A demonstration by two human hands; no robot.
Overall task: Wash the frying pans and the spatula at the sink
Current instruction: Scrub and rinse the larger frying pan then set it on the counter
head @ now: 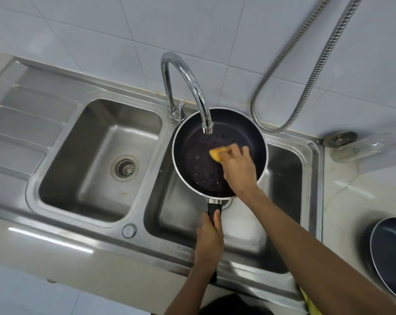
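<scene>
The pan (199, 164) is held over the right basin (283, 178) of the sink, its dark inside facing up and wet, with a few droplets showing. The step in hand looks like scrubbing the first pan. The right hand (239, 169) has its fingers curled round a yellow sponge (216, 153) and presses it on the pan's floor, right of middle. The left hand (209, 239) is wrapped round the black handle (214, 208), thumb along its top, steadying the pan.

The next move probably calls for working the sponge round the rest of the floor and up the wall, then rinsing. For that the left hand must keep the pan steady under the tap (188, 80).

The tap's spout hangs just over the far part of the pan and could crowd wide strokes there. Whether water runs I cannot tell.

The left basin (97, 144) lies beside, its drain (125, 167) uncovered. A metal hose (306, 71) loops down the tiled wall behind. On the tabletop (347, 201) to the right a second pan (392, 253) sits at the frame's edge, apparently waiting its turn. Farther back lies something clear and blurred that I cannot name. No spatula is in view.
</scene>
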